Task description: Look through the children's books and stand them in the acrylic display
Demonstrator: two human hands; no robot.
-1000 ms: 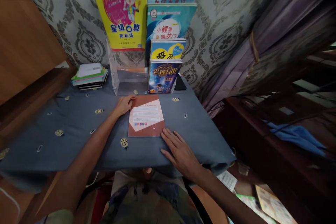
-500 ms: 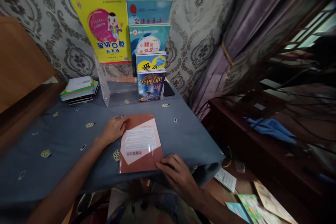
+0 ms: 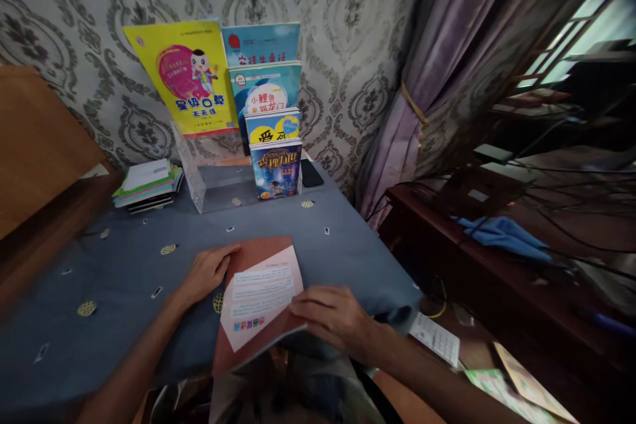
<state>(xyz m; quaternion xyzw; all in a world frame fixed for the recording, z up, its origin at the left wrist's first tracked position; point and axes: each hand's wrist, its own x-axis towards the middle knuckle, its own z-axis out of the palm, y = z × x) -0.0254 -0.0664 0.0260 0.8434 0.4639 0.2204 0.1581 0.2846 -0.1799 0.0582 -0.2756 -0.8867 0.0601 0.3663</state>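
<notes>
A thin reddish-brown book point(image 3: 261, 291) with a white text panel lies before me, its near edge reaching past the table's front edge. My left hand point(image 3: 209, 271) is at its upper left edge, fingers bent over the corner and thumb beside the side edge. On the lower right side, my right hand point(image 3: 338, 318) grips the book with fingers across the cover; its thumb is hidden. That near right part is raised and slightly bent.
Beyond the book, a clear acrylic stand point(image 3: 223, 197) holds a yellow workbook point(image 3: 186, 79) and several storybooks point(image 3: 275, 172). A phone point(image 3: 311, 173) lies right of it, a stack of booklets point(image 3: 149, 184) left. A blue-grey cloth point(image 3: 124, 278) covers the table. Right: a dark red cabinet point(image 3: 447, 245) with cables.
The book's near edge has come toward me and tilted up past the table edge. My right hand has moved up its right side and closed on it. The view has shifted slightly.
</notes>
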